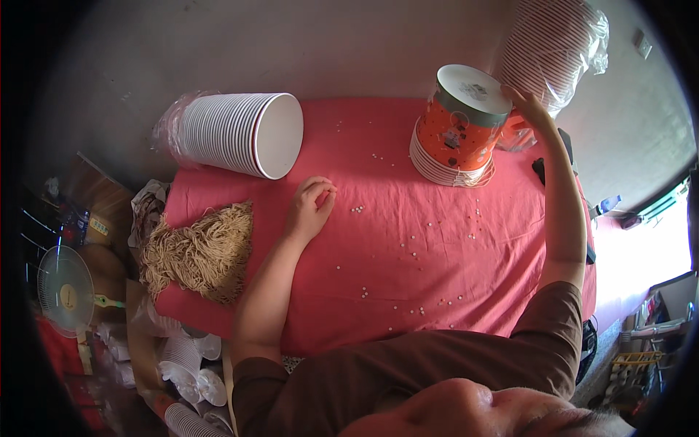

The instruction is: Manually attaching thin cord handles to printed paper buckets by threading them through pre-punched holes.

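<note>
An orange patterned paper bucket [453, 135] stands upside down at the far right of the table, its white base [475, 91] upward. White rims of several nested buckets show below it, with thin beige cords [480, 177] hanging at their right. My right hand [530, 108] grips the bucket at the right edge of its upturned base; part of the fingers is hidden. Over the middle left of the table, my left hand [312, 207] has its fingers bent toward the thumb. Whether anything small lies in that pinch cannot be made out.
A wrapped stack of white buckets [226, 135] lies at the far left. Beige cords [200, 251] lie heaped in front of it. Small white and red beads or bits [413, 253] dot the red cloth [349, 277]. Another wrapped stack [542, 51] rises behind my right hand. A fan [65, 291] stands left.
</note>
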The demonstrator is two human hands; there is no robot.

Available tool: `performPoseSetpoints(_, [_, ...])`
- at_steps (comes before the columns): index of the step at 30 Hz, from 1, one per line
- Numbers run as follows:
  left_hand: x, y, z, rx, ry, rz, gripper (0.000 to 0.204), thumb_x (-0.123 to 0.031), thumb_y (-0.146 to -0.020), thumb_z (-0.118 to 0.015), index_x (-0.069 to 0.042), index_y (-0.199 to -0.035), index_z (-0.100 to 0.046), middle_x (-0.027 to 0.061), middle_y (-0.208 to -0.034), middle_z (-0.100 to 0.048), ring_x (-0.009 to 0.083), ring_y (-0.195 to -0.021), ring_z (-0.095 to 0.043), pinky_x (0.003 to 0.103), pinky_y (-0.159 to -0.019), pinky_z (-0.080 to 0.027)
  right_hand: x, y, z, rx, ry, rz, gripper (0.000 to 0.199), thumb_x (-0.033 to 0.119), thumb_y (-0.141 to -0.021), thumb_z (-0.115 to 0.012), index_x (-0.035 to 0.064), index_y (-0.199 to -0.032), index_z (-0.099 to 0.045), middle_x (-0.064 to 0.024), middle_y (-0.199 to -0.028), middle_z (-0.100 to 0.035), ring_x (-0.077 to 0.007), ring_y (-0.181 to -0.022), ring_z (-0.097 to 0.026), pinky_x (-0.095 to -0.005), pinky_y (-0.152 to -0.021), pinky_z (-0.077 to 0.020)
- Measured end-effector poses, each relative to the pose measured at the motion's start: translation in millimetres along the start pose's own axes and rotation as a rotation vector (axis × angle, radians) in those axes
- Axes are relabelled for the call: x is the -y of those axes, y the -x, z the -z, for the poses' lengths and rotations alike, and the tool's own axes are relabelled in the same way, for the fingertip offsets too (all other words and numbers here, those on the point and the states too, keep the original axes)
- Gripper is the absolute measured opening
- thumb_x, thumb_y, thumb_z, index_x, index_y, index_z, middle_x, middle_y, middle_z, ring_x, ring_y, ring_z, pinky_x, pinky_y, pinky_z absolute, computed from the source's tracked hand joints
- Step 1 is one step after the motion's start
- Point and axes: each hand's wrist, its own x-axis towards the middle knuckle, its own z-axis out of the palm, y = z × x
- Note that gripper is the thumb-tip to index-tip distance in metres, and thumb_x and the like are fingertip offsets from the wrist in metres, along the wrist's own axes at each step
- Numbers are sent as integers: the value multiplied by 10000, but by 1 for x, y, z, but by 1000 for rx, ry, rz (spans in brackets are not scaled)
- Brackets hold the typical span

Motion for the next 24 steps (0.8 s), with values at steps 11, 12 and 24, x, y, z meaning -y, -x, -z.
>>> performPoseSetpoints(11, [4, -2, -2, -30, 16, -21, 58, -39, -839, -681, -35, -883, -644, 107, -982, -646, 300, -974, -636, 385, -857, -517, 76, 57, -32, -527, 409, 821, 216, 251, -905, -671, 64, -1007, -702, -97, -943, -677, -288, -802, -677, -373, -714, -531])
performPoseSetpoints(12, [4, -1, -1, -22, 16, -21, 58, -44, -835, -683, -37, -880, -646, 105, -975, -649, 299, -970, -638, 386, -857, -516, 87, 64, -44, -537, 424, 927, 182, 201, -878, -702, 71, -1005, -686, -80, -988, -651, -298, -831, -667, -390, -718, -534])
performPoseSetpoints(24, [-37, -25, 53, -388, -250, -299, 189, -6, -802, -654, -44, -986, -650, 126, -1079, -623, 309, -1007, -614, 401, -860, -501, 138, 99, -267, 277, 98, 1009, 326, 214, -842, -701, 41, -1115, -662, -151, -1106, -680, -355, -1022, -652, -440, -844, -549])
